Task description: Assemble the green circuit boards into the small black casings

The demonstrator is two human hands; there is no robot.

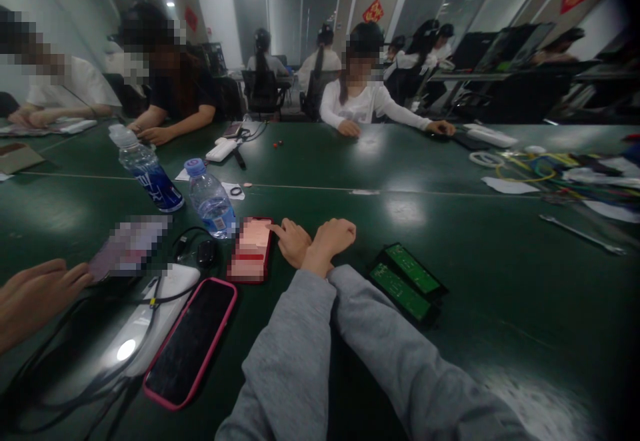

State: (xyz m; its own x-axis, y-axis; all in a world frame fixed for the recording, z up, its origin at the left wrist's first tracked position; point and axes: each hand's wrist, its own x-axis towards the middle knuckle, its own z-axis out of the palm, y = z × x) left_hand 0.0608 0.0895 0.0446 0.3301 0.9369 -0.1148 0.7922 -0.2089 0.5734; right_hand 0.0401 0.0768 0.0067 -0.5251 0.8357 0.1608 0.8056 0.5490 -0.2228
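My forearms, in grey sleeves, cross at the wrists on the table. My right hand (pixel 294 244) reaches to the left beneath my left wrist. Its index finger stretches to the right edge of a lit phone (pixel 253 248) in a red case, whose screen is blurred out. The other fingers look bent, and the hand holds nothing. Across that wrist lies my left hand (pixel 336 236), turned right with fingers curled in; no object shows in it. Two green circuit boards (pixel 403 291) in dark frames lie right of my arms. A dark-screened phone (pixel 193 344) in a pink case lies to the left.
Water bottles (pixel 213 204) (pixel 150 178) stand beyond the phones. A white power bank (pixel 163 308) with black cables lies at left, near another person's hand (pixel 40 294) at a blurred phone (pixel 133 244). Coloured wires (pixel 550 168) and a wrench (pixel 583 234) lie right. People sit opposite.
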